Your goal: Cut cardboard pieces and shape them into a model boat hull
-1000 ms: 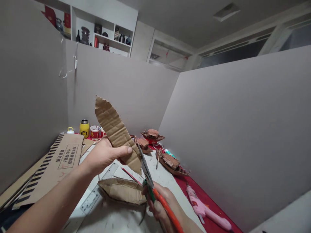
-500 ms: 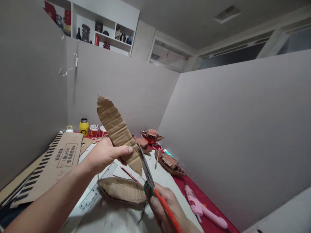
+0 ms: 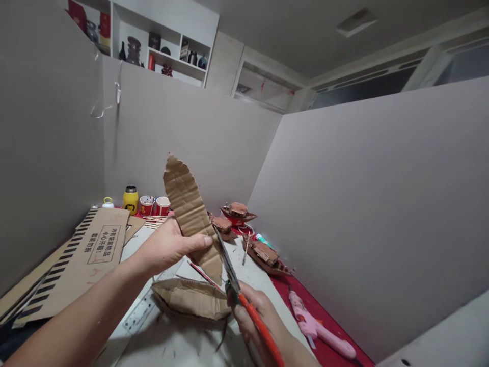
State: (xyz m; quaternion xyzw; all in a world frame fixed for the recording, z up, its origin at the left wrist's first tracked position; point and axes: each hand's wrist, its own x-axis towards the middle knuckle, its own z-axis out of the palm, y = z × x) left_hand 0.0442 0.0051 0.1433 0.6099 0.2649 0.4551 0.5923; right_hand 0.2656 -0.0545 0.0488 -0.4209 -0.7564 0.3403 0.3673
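My left hand grips a long, pointed piece of cardboard upright, thumb across its front. In my right hand is a pair of scissors with orange-red handles. Its blades lie along the cardboard's lower right edge; whether they are fully closed I cannot tell. Below both hands a boat-shaped cardboard hull rests on the white work surface. A red and black pencil lies behind the hull, and a clear ruler is partly under it.
Brown model boats stand at the back right. A pink glue gun lies on red cloth at the right. Printed cardboard sheets are at the left. Behind are a yellow bottle and red paper cups. Grey panels surround the table.
The cardboard piece has turned more upright, its top tip shifting right. My left hand has moved slightly right and down with it. The scissors stay at its right edge.
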